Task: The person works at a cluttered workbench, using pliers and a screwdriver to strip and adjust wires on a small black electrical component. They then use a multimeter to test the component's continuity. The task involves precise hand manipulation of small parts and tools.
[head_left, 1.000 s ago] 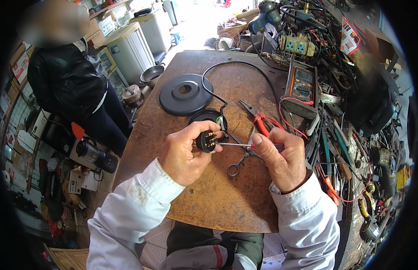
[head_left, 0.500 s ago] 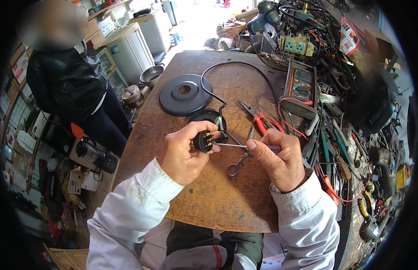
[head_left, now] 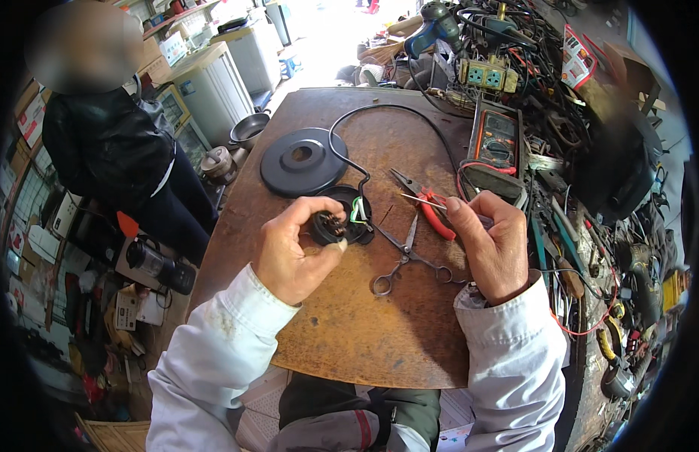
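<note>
Item: round black pin connector [head_left: 328,226], in your left hand [head_left: 298,248], over the near edge of a black dish [head_left: 338,193].
Left hand: raised above the table [head_left: 342,339], palm side inward, thumb and fingers pinching the connector's rim and covering part of it.
Right hand [head_left: 492,245], at three o'clock: thumb and forefinger pinching a screwdriver [head_left: 425,200], other fingers curled; its tip points to nine, apart from the connector.
Markings: multimeter [head_left: 499,139] at two, its print too small to read; red-and-white printed sheet [head_left: 578,60] farther out at two, illegible.
Surroundings, from the connector: scissors [head_left: 406,249], open, at four; red-handled pliers [head_left: 438,222] at three, partly beneath the screwdriver in your view; black disc [head_left: 319,175] at eleven; black cable [head_left: 381,105] arching across twelve to two; standing person [head_left: 112,143] at ten.
</note>
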